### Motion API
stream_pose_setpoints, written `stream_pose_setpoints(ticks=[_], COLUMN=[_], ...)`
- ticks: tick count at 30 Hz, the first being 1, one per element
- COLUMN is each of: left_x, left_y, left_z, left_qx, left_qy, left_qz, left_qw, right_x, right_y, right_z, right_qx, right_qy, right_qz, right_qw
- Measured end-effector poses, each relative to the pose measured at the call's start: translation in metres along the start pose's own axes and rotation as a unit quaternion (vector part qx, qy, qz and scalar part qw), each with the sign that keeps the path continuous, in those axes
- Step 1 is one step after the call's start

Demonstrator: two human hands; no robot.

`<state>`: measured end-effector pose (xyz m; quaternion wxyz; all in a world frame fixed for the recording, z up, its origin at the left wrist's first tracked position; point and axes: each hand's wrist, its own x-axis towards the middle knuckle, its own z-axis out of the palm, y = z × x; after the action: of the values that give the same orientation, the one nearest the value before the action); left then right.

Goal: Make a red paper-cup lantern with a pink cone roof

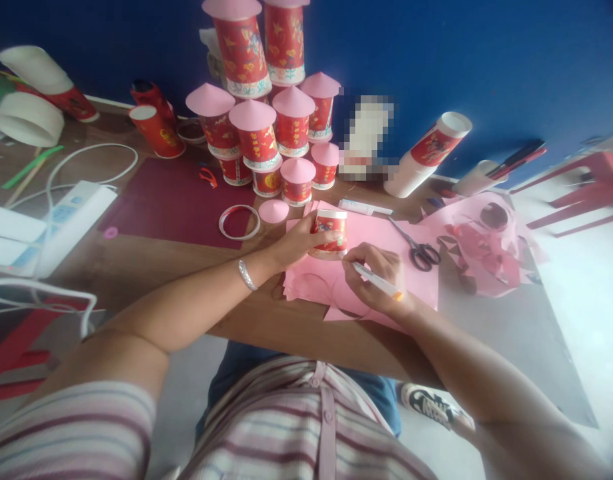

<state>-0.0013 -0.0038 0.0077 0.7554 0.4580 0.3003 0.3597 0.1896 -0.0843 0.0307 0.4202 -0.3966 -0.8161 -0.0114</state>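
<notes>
My left hand (309, 239) is wrapped round a small red paper cup (331, 230) with a white rim and a printed pattern. In my right hand (373, 273) is a white marker pen (379, 281) with an orange end. Its tip is close to the cup's pale lower band; whether it touches I cannot tell. Both hands are above several sheets of pink paper (311, 287). Dark-handled scissors (421, 253) lie on the sheets at the right, and another white marker (365, 207) lies at their far edge. A small pink paper cone (273, 211) is left of the cup.
Stacked red cups with pink cone tops (253, 137) stand at the back against the blue wall. Left are a tape-like ring (239, 222), a maroon sheet (181, 200) and a white power strip (71, 227) with cables. Pink scraps (486, 247) and a pen cup (479, 179) are right.
</notes>
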Motion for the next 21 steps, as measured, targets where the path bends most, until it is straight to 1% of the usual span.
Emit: stream_pose_setpoints(ticks=[11,16,21], left_x=[0.001,0.0025,0.0023], left_y=[-0.0019,-0.0028,-0.0018], left_z=[-0.0005,-0.0012,-0.0004], left_qx=[0.007,0.021,0.027], left_qy=[0.01,-0.002,0.004], left_qz=[0.005,0.013,0.014], left_qw=[1.0,1.0,1.0], right_x=[-0.001,-0.0014,-0.0005], right_y=[-0.0019,-0.0021,-0.0031], right_z=[0.0006,0.001,0.0009], right_qx=[0.013,0.02,0.011], right_qy=[-0.008,-0.014,-0.016], right_qz=[0.006,0.011,0.015], right_qw=[1.0,1.0,1.0])
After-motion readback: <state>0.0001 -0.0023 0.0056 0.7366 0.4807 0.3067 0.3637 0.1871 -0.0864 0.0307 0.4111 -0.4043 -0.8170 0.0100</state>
